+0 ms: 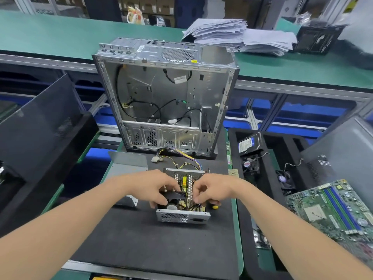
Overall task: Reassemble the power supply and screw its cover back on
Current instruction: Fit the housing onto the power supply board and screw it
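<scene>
An open power supply (182, 216) sits on the black mat, its circuit board with a yellow transformer showing. Its cable bundle (181, 156) trails toward the case. My left hand (155, 186) reaches into the box and grips a black fan (174, 198) with curled fingers. My right hand (210, 190) has its fingers curled down into the wires on the box's right side; I cannot see exactly what they pinch. A grey metal cover (129, 164) lies flat to the left. A yellow-tipped screwdriver handle (215, 207) peeks out under my right hand.
An empty computer case (165, 102) stands open just behind the power supply. A foam tray (260, 158) at right holds a hard drive and fans. A motherboard (331, 209) lies at far right. Black panels lean at left. Papers (238, 35) pile on the far green bench.
</scene>
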